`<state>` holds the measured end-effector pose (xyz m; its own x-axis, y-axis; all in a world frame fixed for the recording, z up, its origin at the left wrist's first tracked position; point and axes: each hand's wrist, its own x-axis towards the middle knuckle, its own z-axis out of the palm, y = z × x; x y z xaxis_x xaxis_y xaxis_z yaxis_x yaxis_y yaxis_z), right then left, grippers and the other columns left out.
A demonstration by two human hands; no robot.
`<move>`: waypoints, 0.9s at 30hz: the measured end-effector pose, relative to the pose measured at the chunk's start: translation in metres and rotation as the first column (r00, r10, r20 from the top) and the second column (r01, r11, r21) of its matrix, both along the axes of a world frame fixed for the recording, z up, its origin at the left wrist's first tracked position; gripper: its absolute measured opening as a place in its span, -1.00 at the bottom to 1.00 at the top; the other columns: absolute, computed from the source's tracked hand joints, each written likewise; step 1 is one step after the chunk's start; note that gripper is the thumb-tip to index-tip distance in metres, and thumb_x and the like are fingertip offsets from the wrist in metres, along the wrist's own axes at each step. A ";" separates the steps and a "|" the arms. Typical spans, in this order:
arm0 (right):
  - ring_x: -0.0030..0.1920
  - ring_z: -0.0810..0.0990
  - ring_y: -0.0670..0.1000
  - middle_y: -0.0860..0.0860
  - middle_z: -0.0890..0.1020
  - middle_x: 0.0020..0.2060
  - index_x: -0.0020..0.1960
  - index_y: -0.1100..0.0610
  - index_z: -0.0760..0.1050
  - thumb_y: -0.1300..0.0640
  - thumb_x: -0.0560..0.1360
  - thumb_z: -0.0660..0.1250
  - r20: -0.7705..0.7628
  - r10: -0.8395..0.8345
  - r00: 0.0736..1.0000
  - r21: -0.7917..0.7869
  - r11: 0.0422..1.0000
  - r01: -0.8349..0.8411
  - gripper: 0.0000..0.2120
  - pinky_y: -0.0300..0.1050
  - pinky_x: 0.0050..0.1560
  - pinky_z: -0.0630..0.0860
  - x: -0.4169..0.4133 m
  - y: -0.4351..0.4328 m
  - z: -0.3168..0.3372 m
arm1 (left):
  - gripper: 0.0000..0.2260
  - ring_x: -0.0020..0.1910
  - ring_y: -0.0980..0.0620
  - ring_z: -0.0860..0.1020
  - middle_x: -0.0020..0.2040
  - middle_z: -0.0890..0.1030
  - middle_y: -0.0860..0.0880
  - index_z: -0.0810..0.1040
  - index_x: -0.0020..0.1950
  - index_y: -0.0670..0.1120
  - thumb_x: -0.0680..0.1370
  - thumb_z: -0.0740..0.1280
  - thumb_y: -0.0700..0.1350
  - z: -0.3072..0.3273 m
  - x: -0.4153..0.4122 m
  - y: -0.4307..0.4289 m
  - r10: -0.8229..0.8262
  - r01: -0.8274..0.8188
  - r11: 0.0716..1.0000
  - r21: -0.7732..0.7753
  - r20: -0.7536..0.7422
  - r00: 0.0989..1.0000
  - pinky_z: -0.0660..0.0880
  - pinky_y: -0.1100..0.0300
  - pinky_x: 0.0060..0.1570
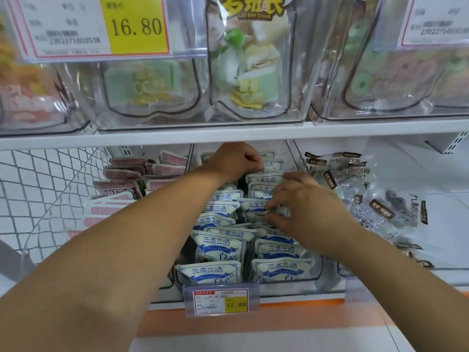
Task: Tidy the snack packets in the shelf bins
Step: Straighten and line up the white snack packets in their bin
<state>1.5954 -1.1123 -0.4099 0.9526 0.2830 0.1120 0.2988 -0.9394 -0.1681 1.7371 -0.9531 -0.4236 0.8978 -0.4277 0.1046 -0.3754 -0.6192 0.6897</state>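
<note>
A clear middle bin [318, 271] on the lower shelf holds two rows of white-and-blue snack packets [220, 246] standing on edge. My left hand [234, 161] reaches deep to the back of the bin, fingers curled over the tops of the rear packets [272, 165]. My right hand [302, 207] sits over the right row, thumb and fingers pinching the top edge of a white-and-blue packet [256, 205] in the middle of that row.
A left bin holds pink packets [121, 186]. The right bin holds clear packets with brown labels [380, 212]. A price tag reading 17.80 [220, 302] hangs on the middle bin's front. The upper shelf edge [228, 137] with clear bins runs just above my hands.
</note>
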 end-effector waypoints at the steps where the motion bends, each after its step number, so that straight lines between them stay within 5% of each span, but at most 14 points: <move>1: 0.45 0.11 -0.17 -0.28 0.48 0.24 0.17 -0.21 0.54 -0.24 0.50 0.23 -0.006 0.005 1.000 0.007 1.000 -0.005 -0.71 -0.07 0.34 0.28 0.000 -0.001 -0.001 | -0.85 -0.09 0.23 0.56 -0.11 0.63 0.14 0.66 0.04 -0.06 0.48 0.44 -0.12 0.002 0.001 0.003 0.008 -0.008 1.000 0.003 -0.010 1.000 0.40 0.44 -0.09; 3: 0.46 0.11 -0.17 -0.27 0.49 0.26 0.20 -0.21 0.52 -0.25 0.50 0.22 -0.032 0.018 0.999 0.061 0.998 -0.016 -0.68 -0.03 0.39 0.27 0.001 -0.004 0.000 | -0.81 0.00 0.08 0.56 -0.04 0.59 0.03 0.58 0.14 -0.11 0.53 0.37 -0.20 0.009 0.003 0.019 0.001 -0.001 1.000 0.008 -0.038 0.999 0.46 0.26 0.07; 5: 0.44 0.23 -0.14 -0.20 0.53 0.25 0.24 -0.22 0.49 -0.23 0.51 0.20 -0.051 0.028 0.998 0.136 0.990 -0.020 -0.66 0.06 0.40 0.27 0.004 -0.007 0.005 | -0.88 0.01 -0.06 0.55 -0.06 0.56 -0.04 0.57 0.02 -0.13 0.56 0.29 -0.29 0.019 0.003 0.040 -0.054 0.056 0.996 0.073 -0.031 0.998 0.46 0.08 0.11; 8: 0.14 0.56 -0.04 -0.08 0.61 0.17 0.27 -0.16 0.48 -0.09 0.57 0.20 0.026 0.018 1.000 0.044 0.999 -0.019 -0.71 -0.03 0.27 0.43 0.021 -0.004 0.016 | -0.84 0.00 -0.02 0.49 0.01 0.56 -0.02 0.59 0.08 -0.08 0.59 0.24 -0.21 0.033 0.000 0.061 -0.045 0.075 0.919 0.387 -0.087 0.995 0.42 0.16 -0.03; 11: 0.19 0.52 0.03 -0.01 0.51 0.31 0.36 -0.09 0.42 0.07 0.62 0.13 -0.069 0.077 0.995 0.032 0.997 -0.075 -0.67 -0.16 0.15 0.45 0.049 0.014 0.023 | -0.81 0.05 0.00 0.55 0.10 0.61 -0.02 0.61 0.14 -0.05 0.59 0.27 -0.12 0.037 -0.009 0.067 -0.103 0.097 0.796 0.597 -0.023 0.994 0.44 0.15 0.05; 14: 0.28 0.45 0.05 0.00 0.39 0.40 0.43 -0.05 0.34 0.11 0.65 0.06 -0.260 0.089 0.961 0.056 0.995 -0.077 -0.63 -0.16 0.11 0.38 0.077 0.031 0.021 | -0.79 0.01 0.04 0.56 0.06 0.63 0.03 0.64 0.12 -0.03 0.60 0.25 -0.02 0.038 -0.026 0.076 -0.150 0.082 0.784 0.615 0.059 0.987 0.42 0.16 0.05; 17: 0.20 0.50 0.07 0.02 0.51 0.30 0.33 0.00 0.47 0.10 0.64 0.10 -0.378 0.070 0.923 -0.055 0.994 -0.098 -0.68 -0.14 0.13 0.41 0.093 0.035 0.019 | -0.68 -0.01 0.09 0.53 0.00 0.59 0.07 0.59 0.07 -0.07 0.64 0.13 0.08 0.039 -0.047 0.085 -0.196 0.140 0.732 0.667 0.009 0.981 0.41 0.16 0.12; 19: 0.20 0.50 0.05 -0.01 0.51 0.27 0.28 -0.02 0.52 0.08 0.62 0.14 -0.352 0.056 0.934 -0.048 0.996 -0.077 -0.71 -0.17 0.15 0.38 0.097 0.038 0.023 | -0.67 -0.03 0.07 0.53 -0.04 0.58 0.06 0.58 0.03 -0.11 0.64 0.12 0.06 0.037 -0.058 0.088 -0.246 0.166 0.726 0.668 0.026 0.969 0.43 0.16 0.10; 22: 0.18 0.49 -0.02 -0.05 0.53 0.20 0.28 0.00 0.51 0.06 0.61 0.18 -0.207 0.057 0.977 0.179 0.984 -0.020 -0.72 -0.25 0.06 0.31 0.100 0.050 0.025 | -0.69 0.04 -0.11 0.54 0.00 0.61 -0.12 0.58 0.03 -0.17 0.62 0.13 -0.01 0.034 -0.065 0.093 -0.236 0.121 0.744 0.657 0.089 0.968 0.46 0.03 0.10; 25: 0.11 0.53 -0.02 -0.06 0.57 -0.02 0.10 0.06 0.61 0.10 0.56 0.29 -0.245 0.133 0.960 0.200 0.976 -0.084 -0.82 -0.24 -0.01 0.32 0.102 0.068 0.012 | -0.73 0.00 -0.12 0.53 -0.05 0.60 -0.12 0.58 -0.01 -0.17 0.59 0.14 -0.05 0.032 -0.072 0.094 -0.206 0.064 0.806 0.589 0.178 0.962 0.45 0.05 0.04; 27: 0.02 0.55 -0.04 -0.10 0.57 -0.11 -0.02 0.06 0.64 0.10 0.54 0.32 -0.284 0.154 0.946 0.194 0.976 -0.100 -0.87 -0.23 -0.06 0.35 0.102 0.069 0.008 | -0.77 0.17 -0.08 0.48 0.14 0.58 -0.11 0.60 0.12 -0.14 0.61 0.20 -0.10 0.028 -0.083 0.097 -0.155 0.024 0.880 0.475 0.240 0.958 0.37 0.16 0.16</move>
<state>1.6979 -1.0435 -0.4016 0.9075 0.4053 -0.1101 0.3256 -0.8445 -0.4252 1.6544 -0.8561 -0.3960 0.8206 -0.5626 0.1003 -0.5705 -0.7966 0.1997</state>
